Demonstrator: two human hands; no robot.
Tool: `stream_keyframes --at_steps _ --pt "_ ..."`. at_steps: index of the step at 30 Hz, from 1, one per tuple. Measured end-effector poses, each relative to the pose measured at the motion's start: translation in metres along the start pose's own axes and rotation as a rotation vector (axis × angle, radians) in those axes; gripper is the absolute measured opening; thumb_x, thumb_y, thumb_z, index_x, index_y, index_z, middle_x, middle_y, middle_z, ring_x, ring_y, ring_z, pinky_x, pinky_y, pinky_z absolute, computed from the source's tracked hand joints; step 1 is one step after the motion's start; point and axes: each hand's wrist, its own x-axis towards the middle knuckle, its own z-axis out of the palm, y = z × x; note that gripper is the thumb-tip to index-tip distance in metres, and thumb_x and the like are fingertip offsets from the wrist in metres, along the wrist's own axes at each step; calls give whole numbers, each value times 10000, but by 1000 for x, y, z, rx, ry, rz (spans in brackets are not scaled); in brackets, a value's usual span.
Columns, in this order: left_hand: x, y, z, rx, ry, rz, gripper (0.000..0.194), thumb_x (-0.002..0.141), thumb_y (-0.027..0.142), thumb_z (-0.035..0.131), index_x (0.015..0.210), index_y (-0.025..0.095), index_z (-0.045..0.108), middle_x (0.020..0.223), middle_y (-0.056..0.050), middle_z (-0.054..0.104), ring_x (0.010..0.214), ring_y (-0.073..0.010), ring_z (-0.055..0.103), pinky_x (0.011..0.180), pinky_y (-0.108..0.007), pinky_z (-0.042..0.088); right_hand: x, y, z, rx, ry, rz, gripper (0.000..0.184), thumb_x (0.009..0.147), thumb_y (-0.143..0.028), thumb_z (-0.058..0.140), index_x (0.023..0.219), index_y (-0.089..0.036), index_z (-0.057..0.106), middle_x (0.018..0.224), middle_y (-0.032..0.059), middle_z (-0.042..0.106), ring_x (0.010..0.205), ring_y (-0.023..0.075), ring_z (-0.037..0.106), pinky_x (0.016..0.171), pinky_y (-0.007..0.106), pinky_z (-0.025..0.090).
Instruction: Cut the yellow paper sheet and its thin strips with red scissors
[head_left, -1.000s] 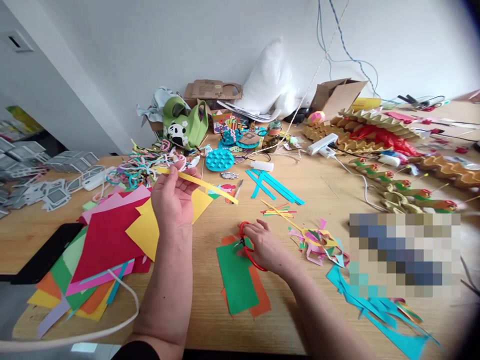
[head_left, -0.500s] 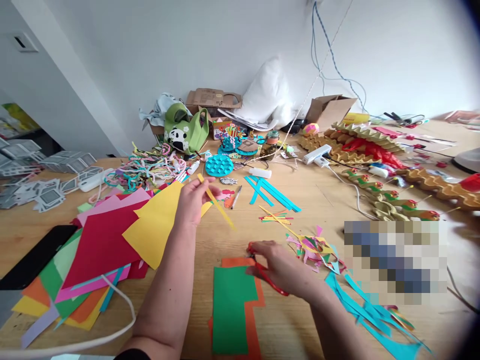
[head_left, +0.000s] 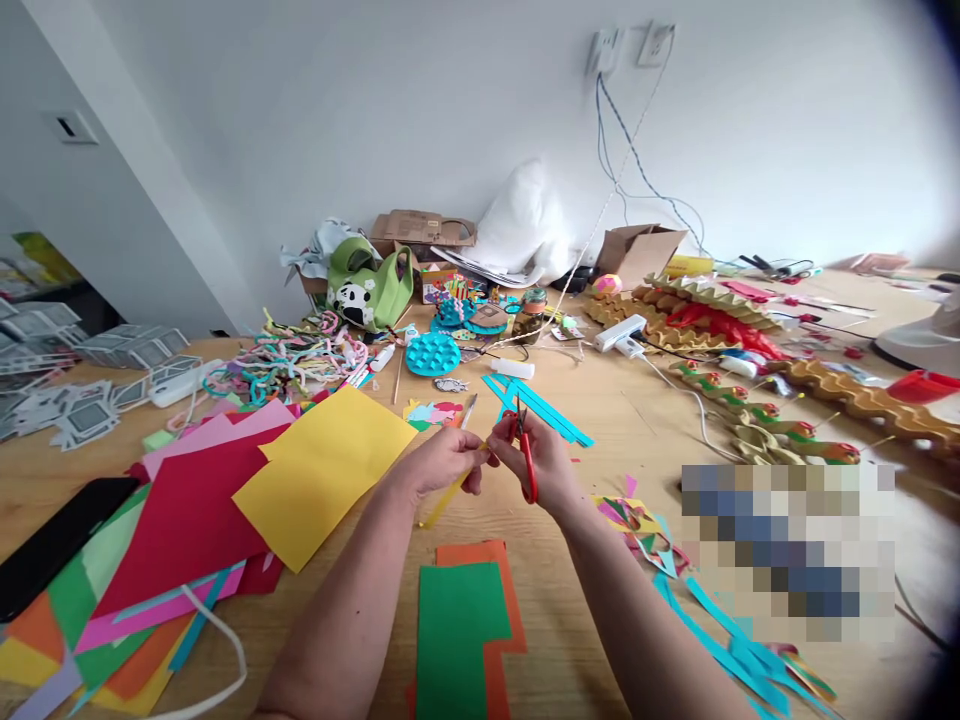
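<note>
My left hand (head_left: 448, 462) pinches a narrow yellow paper strip (head_left: 444, 500), whose loose end hangs down to the left. Close beside it, my right hand (head_left: 541, 462) grips red-handled scissors (head_left: 527, 462), their blades pointing up and away from me. The fingertips of both hands meet near the strip's upper end; whether the right fingers also pinch it I cannot tell. Below the hands lies a green paper sheet (head_left: 459, 630) with a notched edge, on top of an orange sheet (head_left: 501, 570).
Yellow sheets (head_left: 330, 455) and a red sheet (head_left: 180, 500) are piled at the left, near a black phone (head_left: 60, 540). Blue strips (head_left: 551, 410) lie beyond my hands. Paper scraps (head_left: 637, 525) and blue offcuts (head_left: 742, 645) spread to the right. A white power strip (head_left: 619, 333) stands farther back.
My left hand has come down and right with the yellow strip. The right hand has lifted the scissors off the green sheet and turned them upward, bringing both hands together.
</note>
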Motion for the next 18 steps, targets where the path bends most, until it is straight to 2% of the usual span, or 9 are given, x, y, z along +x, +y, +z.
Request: stream_keyframes --at_steps 4,8,11,14,16,18 --pt "4 -5 4 -19 50 -9 310 762 455 566 773 145 583 483 8 572 483 -124 545 566 -266 439 -4 7 0 -63 107 17 158 694 -277 639 693 -179 515 660 -7 560 638 153 553 613 268 435" --pt "9 -7 14 10 85 -5 297 746 442 603 759 146 582 578 -30 638 564 -139 603 588 -270 466 -16 13 -3 -19 209 138 225 686 -352 656 718 -176 518 674 6 579 637 158 555 612 264 430" --pt "14 -6 26 -38 98 -35 247 754 376 613 755 131 584 731 -86 686 647 -159 648 611 -284 493 -33 13 -10 -41 306 189 282 736 -440 616 743 -171 531 679 21 584 648 167 555 618 268 424" --pt "18 -7 43 -94 90 -54 194 777 317 592 778 124 573 690 -80 682 586 -153 646 572 -279 495 -57 15 -20 -122 381 264 368 805 -530 516 790 -164 552 760 63 623 745 199 578 693 296 433" --pt "21 -9 56 -126 88 -62 155 781 276 581 795 123 567 641 -64 672 537 -141 631 534 -262 483 -76 18 -25 -136 370 245 431 831 -579 443 809 -162 552 803 84 631 788 208 584 723 304 439" --pt "23 -11 70 -159 72 -76 123 778 239 573 808 120 563 613 -53 666 500 -129 613 508 -251 473 -94 20 -26 -118 332 309 499 841 -623 372 776 -160 545 738 76 624 689 186 587 645 288 450"
